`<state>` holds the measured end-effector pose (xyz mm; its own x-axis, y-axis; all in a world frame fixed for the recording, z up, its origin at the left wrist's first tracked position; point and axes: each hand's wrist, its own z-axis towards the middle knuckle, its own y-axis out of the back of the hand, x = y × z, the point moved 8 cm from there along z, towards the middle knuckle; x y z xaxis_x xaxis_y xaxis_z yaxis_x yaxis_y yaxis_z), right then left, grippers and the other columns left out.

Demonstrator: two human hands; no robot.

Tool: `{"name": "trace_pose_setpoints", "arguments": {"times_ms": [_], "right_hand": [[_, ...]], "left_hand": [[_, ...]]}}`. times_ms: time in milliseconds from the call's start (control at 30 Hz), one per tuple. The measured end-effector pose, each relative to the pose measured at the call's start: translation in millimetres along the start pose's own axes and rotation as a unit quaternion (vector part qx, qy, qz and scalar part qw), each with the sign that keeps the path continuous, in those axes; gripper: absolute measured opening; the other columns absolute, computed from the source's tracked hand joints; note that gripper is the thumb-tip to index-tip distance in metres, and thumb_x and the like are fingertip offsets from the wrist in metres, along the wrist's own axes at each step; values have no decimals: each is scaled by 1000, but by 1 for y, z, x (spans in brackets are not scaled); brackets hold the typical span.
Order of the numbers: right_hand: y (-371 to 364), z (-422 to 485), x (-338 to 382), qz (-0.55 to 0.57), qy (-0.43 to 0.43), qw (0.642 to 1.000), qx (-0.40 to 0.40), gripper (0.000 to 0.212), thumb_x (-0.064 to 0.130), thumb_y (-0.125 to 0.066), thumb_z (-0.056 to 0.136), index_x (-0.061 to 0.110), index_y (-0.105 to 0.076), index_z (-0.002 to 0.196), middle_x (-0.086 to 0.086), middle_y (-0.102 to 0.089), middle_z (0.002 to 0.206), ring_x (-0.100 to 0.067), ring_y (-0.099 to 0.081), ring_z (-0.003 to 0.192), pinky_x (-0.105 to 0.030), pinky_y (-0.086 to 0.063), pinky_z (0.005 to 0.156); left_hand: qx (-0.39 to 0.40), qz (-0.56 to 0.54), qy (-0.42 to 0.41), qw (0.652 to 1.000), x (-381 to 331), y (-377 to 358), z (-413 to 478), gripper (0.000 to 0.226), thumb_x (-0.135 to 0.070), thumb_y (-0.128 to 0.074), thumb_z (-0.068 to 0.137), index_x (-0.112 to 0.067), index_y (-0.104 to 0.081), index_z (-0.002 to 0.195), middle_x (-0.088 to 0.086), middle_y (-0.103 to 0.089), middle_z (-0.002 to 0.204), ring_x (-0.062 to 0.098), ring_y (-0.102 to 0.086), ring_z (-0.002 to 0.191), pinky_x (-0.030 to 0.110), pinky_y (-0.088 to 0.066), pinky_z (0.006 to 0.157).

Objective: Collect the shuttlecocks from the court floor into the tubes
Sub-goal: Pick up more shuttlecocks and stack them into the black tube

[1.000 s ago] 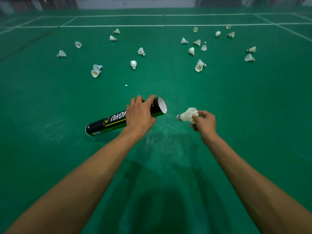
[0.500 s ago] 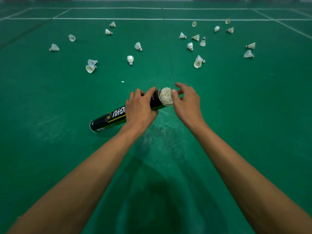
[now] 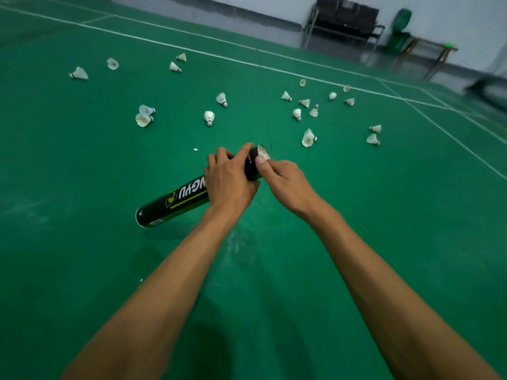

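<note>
A black tube [image 3: 175,200] with yellow lettering is held slanted above the green court floor, its open mouth pointing away from me. My left hand [image 3: 229,181] is wrapped around the tube's upper part. At the mouth my right hand [image 3: 282,182] presses its thumb against a white shuttlecock [image 3: 264,153] that sits almost fully inside the tube. Several white shuttlecocks lie scattered on the floor beyond, among them a pair [image 3: 308,138] just right of the tube mouth, one [image 3: 209,117] straight ahead and a pair [image 3: 144,116] to the left.
White court lines [image 3: 247,63] cross the floor behind the shuttlecocks and run down the right side. A dark bench [image 3: 343,23], a green bin [image 3: 399,32] and a small table [image 3: 430,52] stand by the far wall. A tiny white scrap [image 3: 195,149] lies near the tube.
My right hand brought the shuttlecock from the right to the tube mouth and pushed it in; now only its feather rim shows. The view has tilted up toward the far wall.
</note>
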<state>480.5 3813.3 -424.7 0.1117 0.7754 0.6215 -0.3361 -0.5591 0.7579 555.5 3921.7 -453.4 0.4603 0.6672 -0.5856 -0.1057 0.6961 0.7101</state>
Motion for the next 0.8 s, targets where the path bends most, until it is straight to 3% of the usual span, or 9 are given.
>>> {"name": "trace_pose_setpoints", "arguments": {"times_ms": [67, 133, 200, 267, 367, 433, 633, 800], "right_hand": [[10, 3, 24, -13, -22, 1000, 9, 59, 53, -39, 106, 7, -73, 89, -10, -61, 74, -27, -52, 72, -31, -38, 60], [20, 3, 39, -56, -54, 996, 40, 65, 60, -33, 104, 10, -75, 108, -12, -67, 90, -28, -60, 83, -32, -47, 71], [24, -1, 44, -62, -99, 989, 93, 66, 64, -29, 103, 17, -68, 126, -9, -66, 111, -26, -64, 94, -34, -55, 79], [31, -6, 44, -24, -137, 984, 111, 68, 66, -29, 102, 17, -61, 136, -6, -62, 128, -29, -70, 95, -45, -62, 82], [67, -7, 49, 2, -111, 994, 0, 60, 55, -39, 105, 6, -74, 108, -9, -74, 113, -25, -76, 75, -45, -64, 71], [80, -5, 47, 4, -108, 994, -25, 61, 52, -41, 105, 5, -77, 93, -9, -77, 101, -24, -76, 67, -43, -64, 67], [25, 0, 36, 75, -163, 974, 140, 68, 63, -41, 101, 0, -64, 115, -12, -59, 133, -36, -76, 68, -46, -64, 65], [-45, 8, 57, 169, -133, 943, 253, 64, 65, -39, 101, 13, -51, 136, -5, -48, 149, -42, -74, 68, -53, -64, 69]], "left_hand": [[-16, -12, -6, 1000, -3, 15, 3, 75, -40, -85, 74, -42, -52, 141, 7, -55, 119, 31, -50, 110, 43, -45, 91], [-24, -28, -15, 999, -8, 26, 5, 75, -34, -85, 74, -42, -52, 141, 7, -55, 119, 31, -50, 110, 42, -43, 90], [-30, -41, -19, 999, -13, 33, 4, 77, -31, -85, 73, -41, -52, 142, 8, -55, 119, 31, -50, 111, 42, -43, 90], [-33, -51, -26, 998, -19, 37, 3, 81, -31, -87, 71, -40, -51, 143, 8, -55, 120, 31, -51, 111, 43, -44, 90], [-40, -64, -22, 997, -29, 38, -2, 83, -30, -88, 71, -38, -51, 145, 8, -55, 121, 31, -51, 112, 44, -44, 92], [-46, -60, -15, 997, -31, 37, -4, 82, -29, -87, 72, -38, -51, 145, 8, -55, 122, 31, -51, 112, 45, -44, 93], [-25, -13, -35, 999, -12, 33, -12, 83, -32, -90, 69, -36, -52, 142, 8, -55, 120, 31, -51, 113, 45, -44, 93], [-47, 33, -7, 998, 36, 55, -1, 77, -31, -85, 74, -39, -53, 144, 5, -54, 118, 29, -50, 111, 44, -45, 92]]}}
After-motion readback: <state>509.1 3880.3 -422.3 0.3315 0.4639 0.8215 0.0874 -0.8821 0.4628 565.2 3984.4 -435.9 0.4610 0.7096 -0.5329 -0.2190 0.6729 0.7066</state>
